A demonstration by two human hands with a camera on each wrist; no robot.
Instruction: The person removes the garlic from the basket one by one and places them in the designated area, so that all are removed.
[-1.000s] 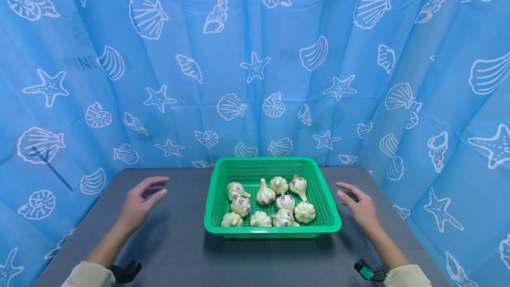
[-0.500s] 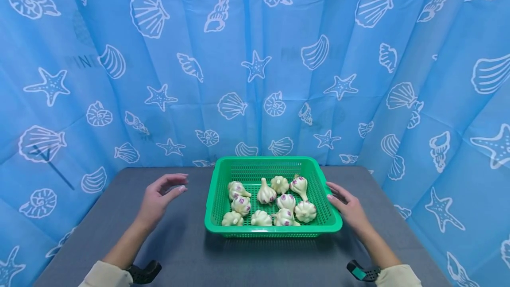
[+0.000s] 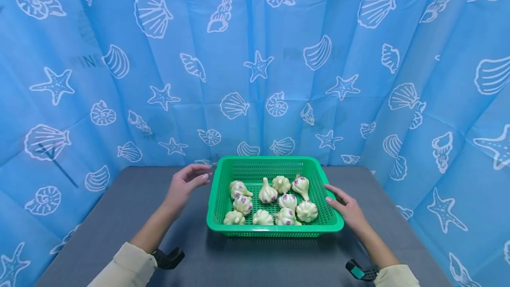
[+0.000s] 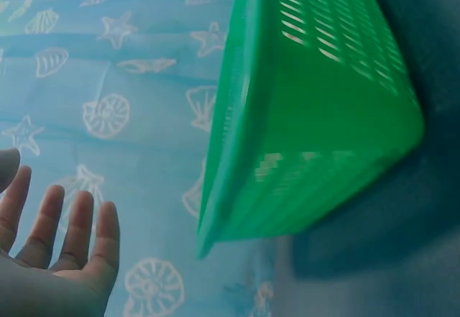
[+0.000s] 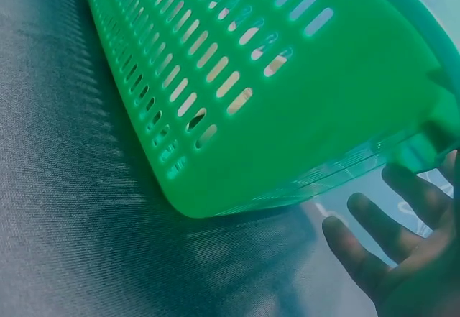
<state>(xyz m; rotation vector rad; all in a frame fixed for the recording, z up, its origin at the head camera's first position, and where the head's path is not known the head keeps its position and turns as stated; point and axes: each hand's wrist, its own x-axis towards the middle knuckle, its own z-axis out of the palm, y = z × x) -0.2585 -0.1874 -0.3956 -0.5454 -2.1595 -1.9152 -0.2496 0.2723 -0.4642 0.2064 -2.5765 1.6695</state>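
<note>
A green plastic basket (image 3: pixel 217 198) stands in the middle of the grey table and holds several white garlic bulbs (image 3: pixel 268 194) with purple marks. My left hand (image 3: pixel 190 181) hovers just off the basket's left rim with its fingers straight and spread, holding nothing. In the left wrist view a gap shows between the left hand (image 4: pixel 57 252) and the basket wall (image 4: pixel 323 116). My right hand (image 3: pixel 343 203) lies at the basket's right rim, fingers straight, fingertips on or just beside the edge. In the right wrist view its fingers (image 5: pixel 392 245) reach toward the basket's slotted wall (image 5: pixel 237 87).
The grey table (image 3: pixel 119 216) runs out on both sides of the basket. A blue curtain (image 3: pixel 255 56) printed with shells and starfish closes off the back and both sides. Black wrist straps (image 3: pixel 169 258) sit on both forearms.
Both hands have moved inward toward the basket. The left hand came from the far left up to the left rim; the right hand reached the right rim. The basket has not moved.
</note>
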